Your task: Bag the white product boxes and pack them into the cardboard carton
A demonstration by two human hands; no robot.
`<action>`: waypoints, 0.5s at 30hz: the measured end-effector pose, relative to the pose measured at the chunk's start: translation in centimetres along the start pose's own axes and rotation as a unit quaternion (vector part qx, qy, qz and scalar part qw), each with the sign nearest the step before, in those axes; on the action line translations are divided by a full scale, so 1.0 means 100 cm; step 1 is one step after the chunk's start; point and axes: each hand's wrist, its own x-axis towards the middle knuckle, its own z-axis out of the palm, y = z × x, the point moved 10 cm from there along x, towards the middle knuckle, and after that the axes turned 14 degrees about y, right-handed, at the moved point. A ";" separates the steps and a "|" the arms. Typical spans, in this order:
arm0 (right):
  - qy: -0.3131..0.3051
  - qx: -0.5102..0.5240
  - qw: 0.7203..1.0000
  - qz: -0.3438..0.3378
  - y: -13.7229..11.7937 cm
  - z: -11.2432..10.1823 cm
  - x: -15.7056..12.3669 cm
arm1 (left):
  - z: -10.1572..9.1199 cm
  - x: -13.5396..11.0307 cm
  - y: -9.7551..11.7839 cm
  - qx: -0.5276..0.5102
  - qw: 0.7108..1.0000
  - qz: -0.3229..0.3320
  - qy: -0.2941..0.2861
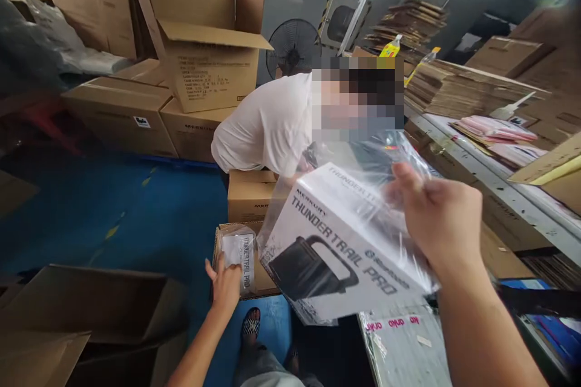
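Bagging is partway for us: our right hand (442,217) is gripping the plastic-sleeved Thundertrail Pro box (336,248) at centre frame, while our left hand (226,284), fingers open, is touching another bagged box (239,260) in the floor carton (219,239) below.

"THUNDERTRAIL PRO" on white box (345,242)

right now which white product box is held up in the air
The big box in a clear bag, in the right hand; the small box sits low under the left hand.
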 end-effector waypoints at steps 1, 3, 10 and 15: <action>-0.019 -0.012 1.000 0.008 -0.004 0.016 0.009 | 0.001 -0.002 -0.003 0.005 1.000 -0.019 -0.005; -0.030 -0.049 0.998 0.017 -0.008 0.036 0.019 | 0.004 -0.004 -0.013 0.003 0.998 -0.064 -0.030; 0.020 -0.094 0.989 -0.109 -0.003 0.059 -0.050 | 0.016 0.015 -0.016 -0.006 0.991 -0.098 -0.086; -0.206 -0.103 0.967 -0.107 0.012 0.165 -0.164 | 0.015 0.017 -0.016 0.011 0.991 -0.100 -0.093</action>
